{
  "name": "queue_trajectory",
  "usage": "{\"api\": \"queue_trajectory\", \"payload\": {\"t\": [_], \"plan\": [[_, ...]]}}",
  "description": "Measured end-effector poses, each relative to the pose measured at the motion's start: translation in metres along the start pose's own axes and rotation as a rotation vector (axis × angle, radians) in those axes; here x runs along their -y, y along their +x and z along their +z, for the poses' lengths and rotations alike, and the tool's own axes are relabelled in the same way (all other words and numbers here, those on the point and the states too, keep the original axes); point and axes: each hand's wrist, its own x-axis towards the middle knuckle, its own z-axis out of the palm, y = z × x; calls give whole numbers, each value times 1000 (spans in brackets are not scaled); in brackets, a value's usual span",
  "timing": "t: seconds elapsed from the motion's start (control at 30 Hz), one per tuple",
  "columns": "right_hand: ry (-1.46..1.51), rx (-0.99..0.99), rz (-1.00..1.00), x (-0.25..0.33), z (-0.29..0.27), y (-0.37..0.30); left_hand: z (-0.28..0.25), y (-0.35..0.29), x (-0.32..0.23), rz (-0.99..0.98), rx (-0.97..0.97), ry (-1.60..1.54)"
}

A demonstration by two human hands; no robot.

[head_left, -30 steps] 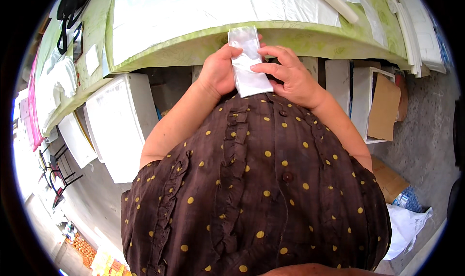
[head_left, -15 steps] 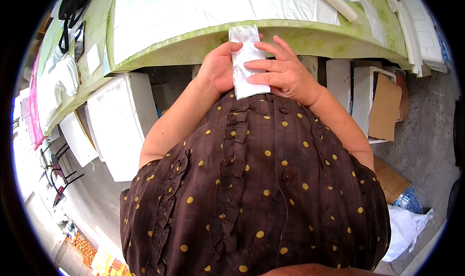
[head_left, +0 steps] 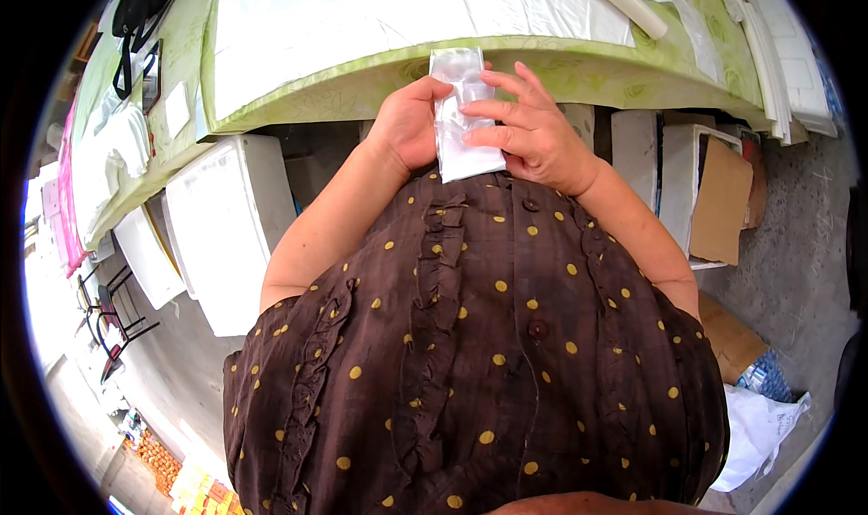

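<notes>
**Operator:** Since the earlier frame, both hands have raised the clear plastic pouch (head_left: 461, 117) slightly toward the upper centre of the frame, and the right fingers have spread further across its face. My left hand (head_left: 409, 126) is closed around the pouch's left edge, thumb near its top corner. My right hand (head_left: 533, 135) lies on the right side, fingers (head_left: 488, 108) fanned and pressed flat against the film, thumb hidden behind it.

**Checker:** Position of the pouch?

**Operator:** Upper centre, upright, held between both hands just in front of my chest. Its top end overlaps the near edge of the green patterned tablecloth (head_left: 579, 72). It does not rest on the table; it hangs in my grip.

**Checker:** Step in hand?

**Operator:** By my judgement, smoothing or aligning the pouch, with grip secured and nothing released. Whether it is empty or filled, I cannot tell.

**Checker:** Requirement for the next move?

**Operator:** Probably steady tension from the left hand while the right fingers slide along the film; thin plastic creases easily.

**Checker:** Surroundings?

**Operator:** White sheet (head_left: 407, 9) on the table above; white foam boxes (head_left: 226, 226) at middle left; cardboard (head_left: 719, 198) at right.
</notes>
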Motion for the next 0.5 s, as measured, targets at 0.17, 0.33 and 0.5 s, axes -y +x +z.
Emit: {"api": "queue_trajectory", "payload": {"t": [0.17,0.33,0.5], "plan": [[52,-10,-40,-3,0,1,5,0,-2,29,50,-29],[185,10,-75,-7,3,-1,6,2,-1,46,13,-42],[180,49,-48,-7,7,-1,12,1,0,25,-34,-8]]}}
